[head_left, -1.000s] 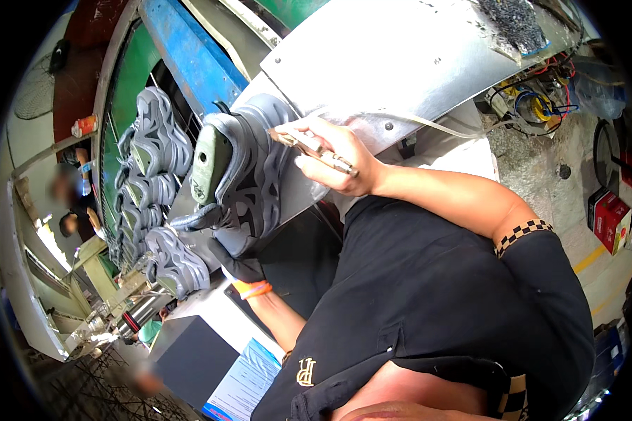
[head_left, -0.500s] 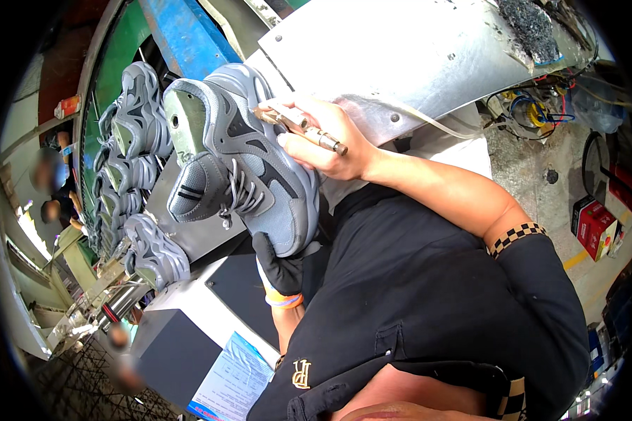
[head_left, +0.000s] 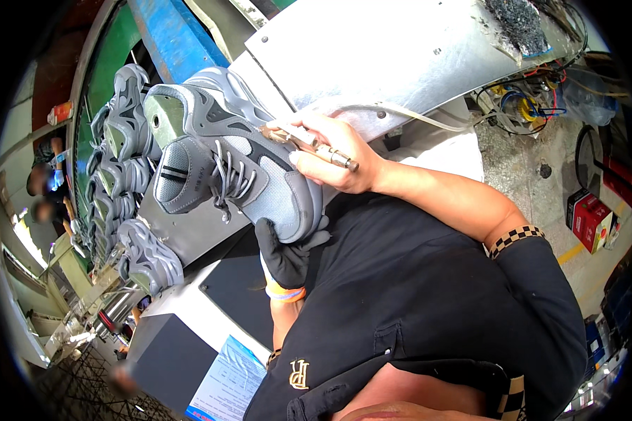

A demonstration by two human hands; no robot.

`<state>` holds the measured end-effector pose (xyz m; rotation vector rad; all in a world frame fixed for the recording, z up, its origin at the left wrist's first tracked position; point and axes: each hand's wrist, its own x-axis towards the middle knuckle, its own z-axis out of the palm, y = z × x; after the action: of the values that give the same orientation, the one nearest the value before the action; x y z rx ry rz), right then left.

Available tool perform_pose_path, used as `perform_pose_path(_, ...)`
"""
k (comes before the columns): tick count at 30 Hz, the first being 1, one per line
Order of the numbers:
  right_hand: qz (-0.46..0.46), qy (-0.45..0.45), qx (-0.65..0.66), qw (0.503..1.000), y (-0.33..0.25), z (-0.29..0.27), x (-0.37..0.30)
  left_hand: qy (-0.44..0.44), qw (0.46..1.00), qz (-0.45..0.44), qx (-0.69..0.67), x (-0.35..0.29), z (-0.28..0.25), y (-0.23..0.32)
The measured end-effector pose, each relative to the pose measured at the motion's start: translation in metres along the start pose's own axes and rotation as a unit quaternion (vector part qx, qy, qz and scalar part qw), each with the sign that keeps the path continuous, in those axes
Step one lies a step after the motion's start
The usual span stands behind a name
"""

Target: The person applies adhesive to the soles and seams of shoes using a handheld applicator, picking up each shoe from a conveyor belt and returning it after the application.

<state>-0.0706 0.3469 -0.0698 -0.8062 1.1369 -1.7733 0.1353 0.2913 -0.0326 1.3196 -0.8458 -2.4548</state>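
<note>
One metal worktop (head_left: 365,56), a grey sneaker (head_left: 260,179) held at its near edge.
I see the sneaker tilted, its opening toward the worktop's left end, its toe past that edge. The dark-gloved left hand (head_left: 286,252) cups the toe, fingers apart; the bare right hand (head_left: 344,149) pinches a small metal tool (head_left: 340,159), its tip touching or just beside the upper, I can't tell which.

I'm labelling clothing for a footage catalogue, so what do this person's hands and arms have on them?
The left hand wears a dark grey glove, with an orange band at the wrist. The right hand is ungloved, its forearm uncovered. The black right sleeve is short, edged with black-and-tan checkered trim.
</note>
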Motion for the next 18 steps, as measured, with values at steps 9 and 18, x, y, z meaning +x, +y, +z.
perform_pose_path(9, 0.076, -0.014, 0.073, 0.994, -0.017, -0.020, -0.020, -0.045, 0.998, -0.037, -0.037, 0.011, 0.016, -0.008)
perform_pose_path(18, 0.113, 0.003, 0.029, 0.993, -0.039, -0.046, -0.059, -0.103, 0.989, -0.099, -0.040, 0.027, 0.040, -0.013)
